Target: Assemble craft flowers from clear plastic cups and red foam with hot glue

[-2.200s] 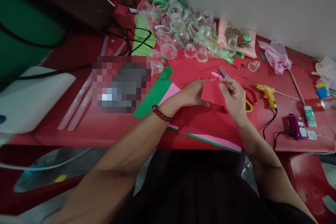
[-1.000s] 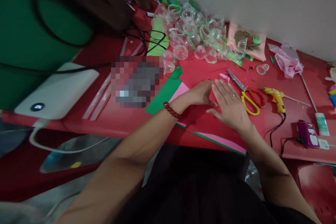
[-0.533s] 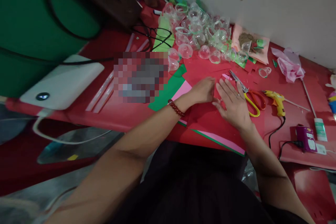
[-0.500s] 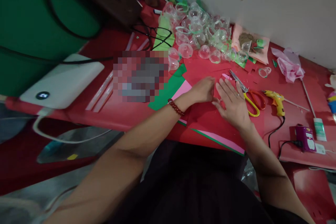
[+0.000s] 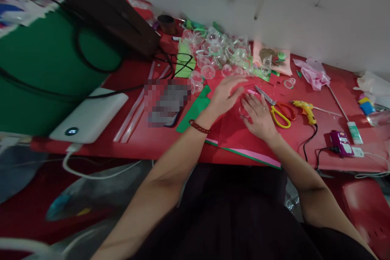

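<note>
My left hand (image 5: 227, 95) is raised over the red paper (image 5: 231, 138), its fingers stretched forward and slightly blurred, with nothing seen in them. Beside it, my right hand (image 5: 258, 120) rests low over the same paper. Its thumb and fingers reach around a clear plastic cup (image 5: 241, 111), of which only a rounded edge shows; the rest is under the hand. Just beyond the right fingers lie scissors (image 5: 265, 95) with yellow and red handle loops. Pink paper (image 5: 252, 156) and green paper (image 5: 195, 109) stick out from beneath the red.
Many clear plastic cups (image 5: 215, 48) are heaped against the wall. A yellow glue gun (image 5: 306, 109) and a purple plug box (image 5: 341, 143) lie to the right. A phone (image 5: 169, 103), clear sticks (image 5: 134, 109) and a white power bank (image 5: 91, 115) are at the left.
My left hand has lifted away from the right one and its fingers have straightened. My right hand stays over the red paper. The view has shifted, showing more of the left side.
</note>
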A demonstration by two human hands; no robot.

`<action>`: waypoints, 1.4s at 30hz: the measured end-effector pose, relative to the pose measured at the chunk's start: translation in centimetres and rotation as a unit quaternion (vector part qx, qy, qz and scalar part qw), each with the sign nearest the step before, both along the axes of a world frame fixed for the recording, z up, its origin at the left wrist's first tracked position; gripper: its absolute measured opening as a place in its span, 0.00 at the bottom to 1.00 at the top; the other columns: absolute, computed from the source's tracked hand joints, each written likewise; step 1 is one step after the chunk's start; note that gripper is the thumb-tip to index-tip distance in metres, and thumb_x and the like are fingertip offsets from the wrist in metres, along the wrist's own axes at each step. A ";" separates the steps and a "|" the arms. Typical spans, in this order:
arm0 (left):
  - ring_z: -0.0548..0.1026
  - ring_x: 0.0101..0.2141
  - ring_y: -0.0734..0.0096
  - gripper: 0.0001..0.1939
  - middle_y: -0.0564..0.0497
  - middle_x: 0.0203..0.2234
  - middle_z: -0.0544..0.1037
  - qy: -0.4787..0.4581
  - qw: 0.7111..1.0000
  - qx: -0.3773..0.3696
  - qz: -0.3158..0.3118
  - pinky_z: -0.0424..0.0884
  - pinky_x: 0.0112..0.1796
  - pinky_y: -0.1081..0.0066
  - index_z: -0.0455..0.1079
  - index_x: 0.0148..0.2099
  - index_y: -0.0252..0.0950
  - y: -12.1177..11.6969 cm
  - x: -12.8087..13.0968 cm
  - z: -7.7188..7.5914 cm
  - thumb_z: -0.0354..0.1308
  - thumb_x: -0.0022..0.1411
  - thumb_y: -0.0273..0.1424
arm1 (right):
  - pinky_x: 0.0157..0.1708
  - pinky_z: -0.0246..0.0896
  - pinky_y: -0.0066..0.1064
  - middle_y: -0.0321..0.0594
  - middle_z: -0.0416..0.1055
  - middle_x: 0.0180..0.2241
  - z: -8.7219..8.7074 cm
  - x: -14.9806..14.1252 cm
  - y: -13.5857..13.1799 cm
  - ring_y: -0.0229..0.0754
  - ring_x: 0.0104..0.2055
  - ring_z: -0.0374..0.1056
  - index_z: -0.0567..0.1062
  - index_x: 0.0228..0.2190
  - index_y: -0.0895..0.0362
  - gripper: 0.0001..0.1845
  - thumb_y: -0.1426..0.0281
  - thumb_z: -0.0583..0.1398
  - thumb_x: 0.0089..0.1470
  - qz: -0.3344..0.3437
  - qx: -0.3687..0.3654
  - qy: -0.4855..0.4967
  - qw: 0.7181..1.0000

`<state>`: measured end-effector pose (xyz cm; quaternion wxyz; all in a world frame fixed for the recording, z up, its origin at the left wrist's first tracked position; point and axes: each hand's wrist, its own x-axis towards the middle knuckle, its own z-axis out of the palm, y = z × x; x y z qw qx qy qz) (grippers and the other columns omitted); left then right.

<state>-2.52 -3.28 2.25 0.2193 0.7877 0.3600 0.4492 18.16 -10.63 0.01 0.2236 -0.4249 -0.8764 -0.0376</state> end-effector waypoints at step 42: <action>0.70 0.69 0.56 0.35 0.33 0.69 0.69 -0.074 0.981 -0.153 0.090 0.70 0.67 0.53 0.51 0.76 0.35 -5.7 1.5 -4.3 0.57 0.72 0.36 | 0.75 0.56 0.53 0.49 0.73 0.67 -0.6 1.6 2.2 0.46 0.74 0.64 0.78 0.62 0.56 0.28 0.76 0.53 0.65 -0.010 -0.070 0.207 0.976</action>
